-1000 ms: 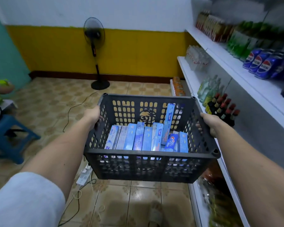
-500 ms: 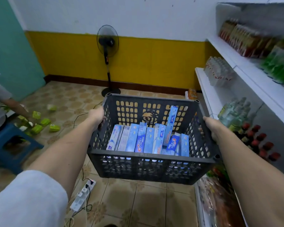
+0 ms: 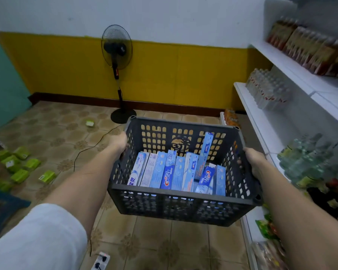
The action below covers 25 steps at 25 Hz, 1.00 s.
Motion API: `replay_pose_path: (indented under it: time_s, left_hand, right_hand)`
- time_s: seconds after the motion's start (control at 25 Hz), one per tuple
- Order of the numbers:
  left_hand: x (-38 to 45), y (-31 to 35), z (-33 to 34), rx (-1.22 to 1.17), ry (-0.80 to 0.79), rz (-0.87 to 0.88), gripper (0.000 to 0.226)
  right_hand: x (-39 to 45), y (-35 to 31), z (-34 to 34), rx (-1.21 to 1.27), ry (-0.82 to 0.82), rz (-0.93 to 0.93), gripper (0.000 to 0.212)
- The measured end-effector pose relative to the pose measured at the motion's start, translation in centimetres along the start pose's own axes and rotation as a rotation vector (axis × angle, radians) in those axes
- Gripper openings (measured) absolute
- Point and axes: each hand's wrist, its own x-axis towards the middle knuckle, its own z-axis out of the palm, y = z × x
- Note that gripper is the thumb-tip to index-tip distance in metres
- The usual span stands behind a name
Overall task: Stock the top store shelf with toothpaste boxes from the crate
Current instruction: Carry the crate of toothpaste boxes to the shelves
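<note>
Over the last second the view has swung leftward and the white shelving (image 3: 269, 55) has slid toward the right edge of the frame, so the blue cola bottles seen a second ago are out of shot while the scattered green packets (image 3: 20, 175) on the tiled floor at the left have come into view. The dark grey perforated plastic crate (image 3: 183, 197) stays level in the centre, carried clear of the floor just left of the shelf edges. It looks like the carrying stage, with no stocking begun: the blue and white toothpaste boxes (image 3: 176, 172) all lie in the crate, most side by side and one leaning upright against the far wall. The left hand (image 3: 119, 142) grips the crate's left wall, fingers curled round its rim and mostly hidden behind the plastic; the right hand (image 3: 255, 161) grips the right wall likewise, fingertips out of sight inside. The bottles on the shelves are blurred. The top shelf is cut off at the upper right, so free space there cannot be judged.
</note>
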Motion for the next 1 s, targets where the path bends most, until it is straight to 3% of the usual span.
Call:
replay_pose_path:
  time_s: [0.28, 1.0]
  left_hand:
    - [13.5, 7.9, 2.4, 0.063, 0.018, 0.014, 0.050]
    - [43.2, 26.8, 18.1, 0.122, -0.034, -0.029, 0.057]
  right_hand:
    - [7.4, -7.4, 7.1, 0.022, 0.042, 0.042, 0.044]
    - [34.7, -27.7, 18.7, 0.076, 0.129, 0.055, 0.051]
